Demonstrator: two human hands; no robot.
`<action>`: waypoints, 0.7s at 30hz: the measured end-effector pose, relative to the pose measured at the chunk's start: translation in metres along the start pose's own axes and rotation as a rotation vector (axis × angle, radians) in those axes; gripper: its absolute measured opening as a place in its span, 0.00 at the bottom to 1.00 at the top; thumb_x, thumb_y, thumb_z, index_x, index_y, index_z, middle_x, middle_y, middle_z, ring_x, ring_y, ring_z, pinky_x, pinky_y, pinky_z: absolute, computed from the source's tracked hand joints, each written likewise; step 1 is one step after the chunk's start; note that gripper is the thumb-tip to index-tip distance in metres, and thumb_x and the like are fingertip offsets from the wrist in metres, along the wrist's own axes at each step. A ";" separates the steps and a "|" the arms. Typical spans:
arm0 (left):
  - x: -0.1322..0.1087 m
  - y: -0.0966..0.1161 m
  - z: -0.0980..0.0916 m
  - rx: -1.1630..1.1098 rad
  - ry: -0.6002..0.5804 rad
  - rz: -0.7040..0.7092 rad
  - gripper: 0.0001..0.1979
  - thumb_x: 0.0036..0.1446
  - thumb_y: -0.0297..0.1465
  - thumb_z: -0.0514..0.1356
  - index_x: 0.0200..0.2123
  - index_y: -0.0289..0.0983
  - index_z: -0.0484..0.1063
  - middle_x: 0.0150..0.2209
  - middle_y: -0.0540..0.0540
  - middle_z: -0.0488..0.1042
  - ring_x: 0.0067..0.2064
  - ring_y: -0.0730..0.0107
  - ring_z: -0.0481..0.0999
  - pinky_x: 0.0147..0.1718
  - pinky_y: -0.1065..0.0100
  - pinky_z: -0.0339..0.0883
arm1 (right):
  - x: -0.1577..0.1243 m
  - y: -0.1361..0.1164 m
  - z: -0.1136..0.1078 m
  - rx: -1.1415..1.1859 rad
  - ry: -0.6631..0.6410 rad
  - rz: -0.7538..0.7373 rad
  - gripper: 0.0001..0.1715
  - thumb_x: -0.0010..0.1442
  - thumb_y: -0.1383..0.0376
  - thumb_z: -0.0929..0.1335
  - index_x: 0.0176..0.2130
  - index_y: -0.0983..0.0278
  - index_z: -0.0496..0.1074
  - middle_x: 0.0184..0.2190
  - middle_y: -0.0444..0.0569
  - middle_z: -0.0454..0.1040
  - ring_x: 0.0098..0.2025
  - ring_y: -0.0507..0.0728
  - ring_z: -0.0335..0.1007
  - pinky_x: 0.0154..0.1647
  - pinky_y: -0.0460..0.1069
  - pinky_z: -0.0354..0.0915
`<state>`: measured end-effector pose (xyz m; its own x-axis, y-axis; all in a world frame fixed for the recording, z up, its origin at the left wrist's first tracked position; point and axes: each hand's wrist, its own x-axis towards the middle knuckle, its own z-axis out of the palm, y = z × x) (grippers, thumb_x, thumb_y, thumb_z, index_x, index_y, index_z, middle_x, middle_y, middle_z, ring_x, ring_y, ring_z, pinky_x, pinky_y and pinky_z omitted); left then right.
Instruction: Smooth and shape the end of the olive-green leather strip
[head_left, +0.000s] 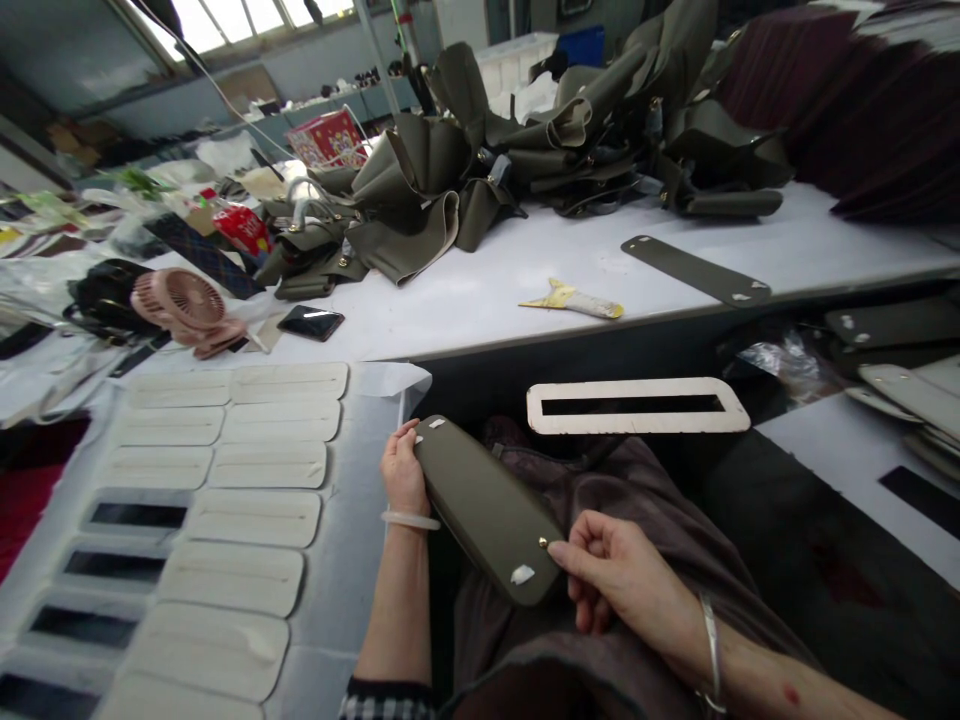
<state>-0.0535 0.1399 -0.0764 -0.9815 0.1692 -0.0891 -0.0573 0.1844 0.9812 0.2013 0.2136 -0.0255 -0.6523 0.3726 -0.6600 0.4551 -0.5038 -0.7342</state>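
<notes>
Olive panel (491, 500) held slantwise above the lap (667, 530) of the seated person, with a hand at either end. Its long axis runs from upper left, the far end, to lower right, the near end; the smooth face is turned up and both ends are rounded. White patches (522, 575) mark the two ends, and a small gold stud (543, 543) stands near the right-hand edge of the near end.

The left grip (403, 475) pinches the far end at its left edge. The right grip (619, 570) has its thumb tip at the near end's edge, just beside the stud; whether its fingers press against the panel from beneath cannot be told.

Hidden: the panel's underside and part of the left fingers. The forearms are cut off by the lower border, as are the lowest pale panels (234, 570) laid in columns at left. Items in the dark recess below the table (465, 315) are hard to make out.

Edges: the table's front edge runs beyond the far end, well apart from it, with a dark gap between. A slotted white frame (637, 425) lies to the right of this gap, near the lap. At left, the grey board (349, 560) comes close to the left forearm.
</notes>
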 end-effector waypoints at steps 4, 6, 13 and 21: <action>0.002 0.000 0.003 -0.041 0.005 -0.046 0.19 0.50 0.42 0.58 0.39 0.33 0.76 0.29 0.47 0.75 0.30 0.68 0.71 0.29 0.68 0.64 | -0.001 0.004 -0.001 -0.003 0.026 -0.139 0.19 0.53 0.53 0.69 0.35 0.59 0.57 0.18 0.33 0.65 0.12 0.50 0.61 0.11 0.43 0.55; 0.003 0.000 0.004 -0.057 0.007 -0.059 0.19 0.50 0.41 0.58 0.39 0.33 0.76 0.29 0.47 0.75 0.30 0.68 0.71 0.29 0.68 0.64 | -0.001 0.005 -0.002 -0.094 0.077 -0.237 0.15 0.55 0.57 0.68 0.38 0.60 0.61 0.21 0.35 0.63 0.17 0.49 0.61 0.14 0.44 0.57; 0.003 0.002 0.004 -0.095 0.015 -0.086 0.18 0.49 0.39 0.59 0.38 0.33 0.76 0.30 0.47 0.76 0.32 0.68 0.72 0.31 0.68 0.65 | -0.008 -0.002 -0.005 -0.356 0.173 -0.526 0.15 0.58 0.67 0.68 0.46 0.57 0.74 0.34 0.43 0.67 0.32 0.51 0.65 0.35 0.48 0.64; 0.006 -0.002 0.005 -0.135 0.015 -0.119 0.19 0.46 0.38 0.59 0.39 0.33 0.77 0.28 0.50 0.73 0.28 0.72 0.68 0.26 0.70 0.60 | -0.007 -0.002 -0.011 -0.397 0.118 -0.596 0.21 0.56 0.69 0.72 0.49 0.57 0.75 0.44 0.45 0.70 0.42 0.53 0.69 0.46 0.48 0.67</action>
<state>-0.0581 0.1452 -0.0797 -0.9689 0.1392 -0.2044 -0.1962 0.0704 0.9780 0.2114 0.2203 -0.0211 -0.7988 0.5883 -0.1257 0.2426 0.1238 -0.9622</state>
